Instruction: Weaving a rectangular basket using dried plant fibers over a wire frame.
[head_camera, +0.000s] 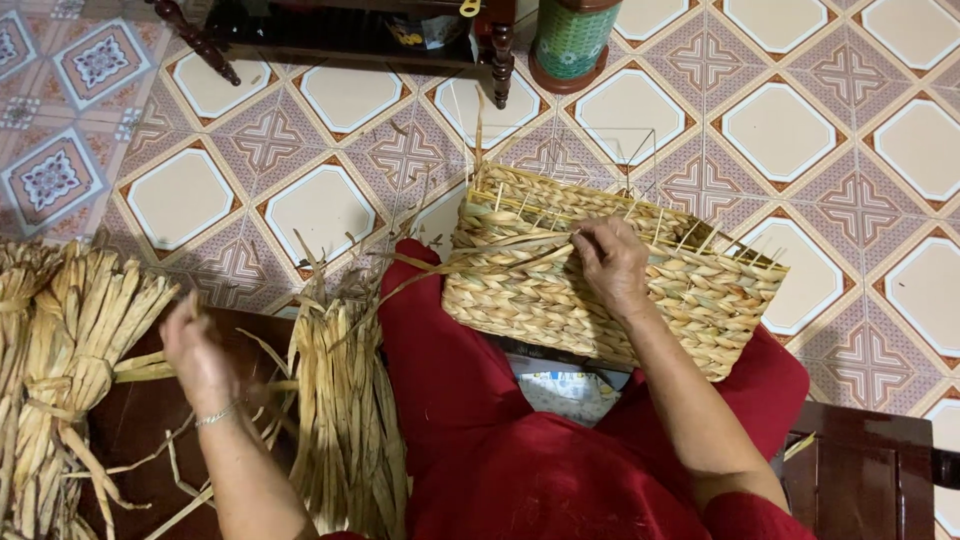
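The right hand (610, 262) pinches a dried straw strand (470, 262) against the half-woven rectangular basket (560, 300), which rests on the person's red-clad lap. At eight o'clock from it, the left hand (198, 352) reaches among loose dried straw bundles (70, 350); its grip cannot be told through blur.

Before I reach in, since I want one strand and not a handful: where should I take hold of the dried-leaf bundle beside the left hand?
Probably at the loose upper tips of the dried-leaf bundle, coming from the left, where the left hand is. The strands fan apart there; lower down they lie packed together against the red-clothed lap.
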